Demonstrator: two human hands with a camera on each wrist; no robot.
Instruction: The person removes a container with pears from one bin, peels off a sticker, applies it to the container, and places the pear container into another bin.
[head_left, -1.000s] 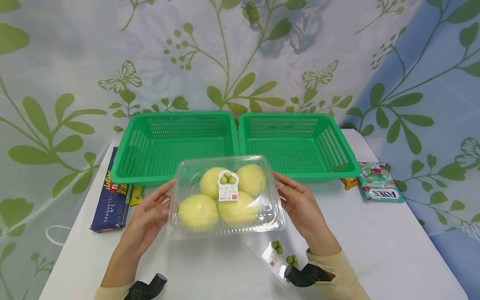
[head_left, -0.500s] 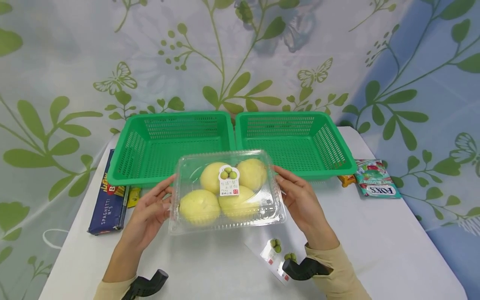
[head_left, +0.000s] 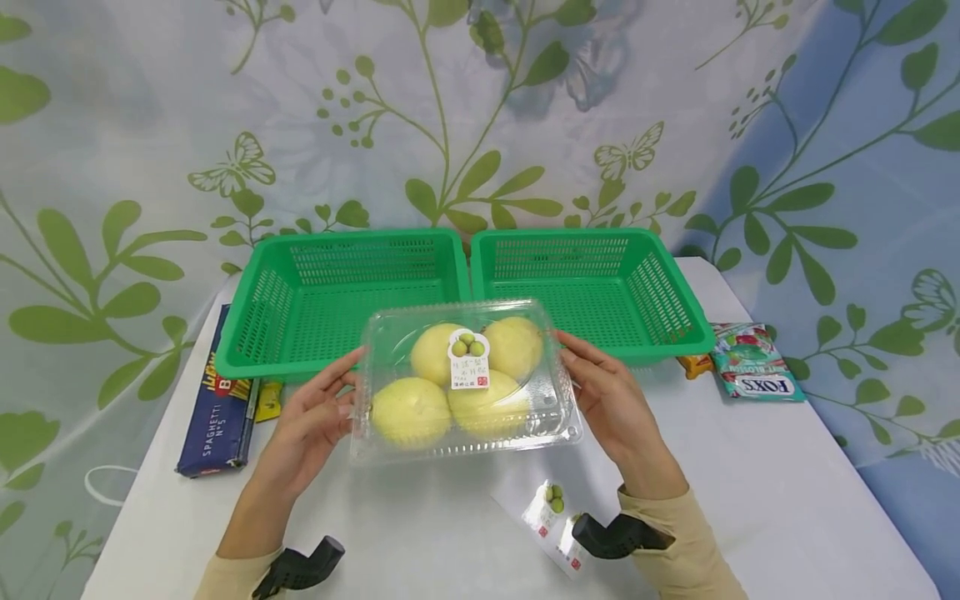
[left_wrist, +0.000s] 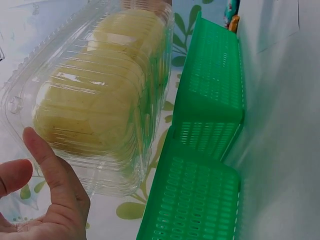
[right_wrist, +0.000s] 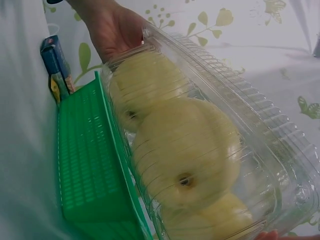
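Note:
Between my hands is a clear plastic clamshell (head_left: 543, 429) of yellow pears (head_left: 411, 412), held above the table and slightly tilted. A white label (head_left: 470, 375) with a picture of green fruit is on its lid. My left hand (head_left: 311, 425) holds the left end of the box; in the left wrist view its index finger touches the ribbed plastic and the thumb lies near the rim. The right end is held by my right hand (head_left: 615, 400), its thumb at the edge. Only a fingertip of that hand shows in the right wrist view.
Two green plastic baskets, left (head_left: 352, 321) and right (head_left: 592, 300), stand side by side behind the box. A spaghetti box (head_left: 221, 425) and yellow packet (head_left: 268, 402) lie left, a FOX'S bag (head_left: 757, 362) and orange packet (head_left: 696, 365) right. A label sheet (head_left: 546, 533) lies in front.
The clamshell has risen slightly and shifted a little right in the head view, both hands moving with it. The head view itself has shifted slightly. Both hands keep their hold.

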